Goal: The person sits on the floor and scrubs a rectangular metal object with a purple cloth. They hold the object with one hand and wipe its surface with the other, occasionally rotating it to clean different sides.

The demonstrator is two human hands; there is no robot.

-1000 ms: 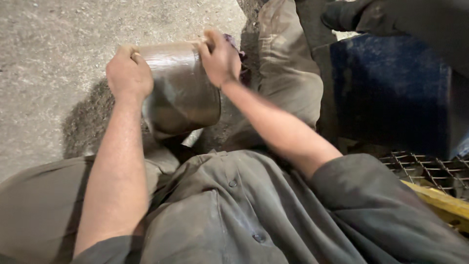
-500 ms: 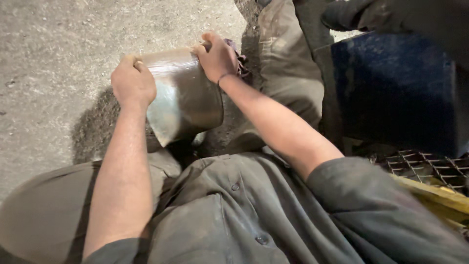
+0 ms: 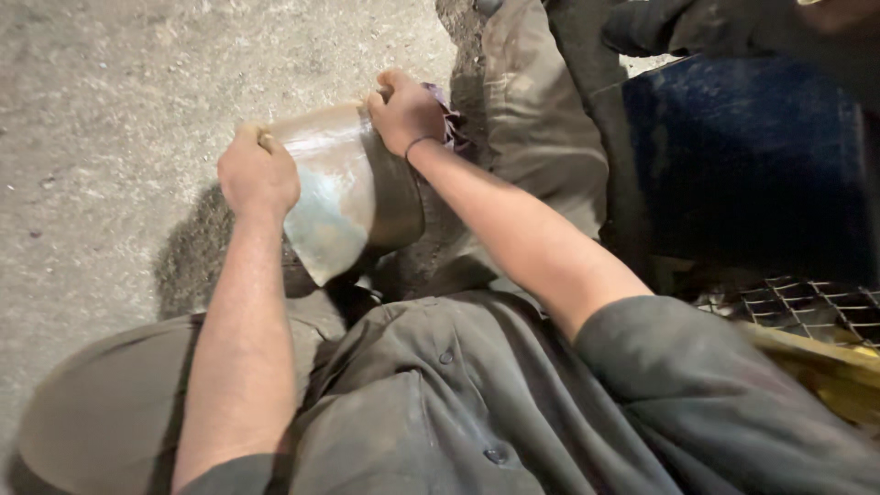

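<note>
arms outstretched, left hand (image 3: 259, 174) and right hand (image 3: 406, 112) fingers curled tight on curved metal sheet (image 3: 344, 188)

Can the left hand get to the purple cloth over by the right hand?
Probably not right now. The left hand grips the near edge of the metal sheet, and the right hand covers most of the purple cloth.

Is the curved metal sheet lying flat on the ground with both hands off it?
No: the left hand and right hand each grip an edge of the curved metal sheet, holding it tilted above the concrete ground.
</note>
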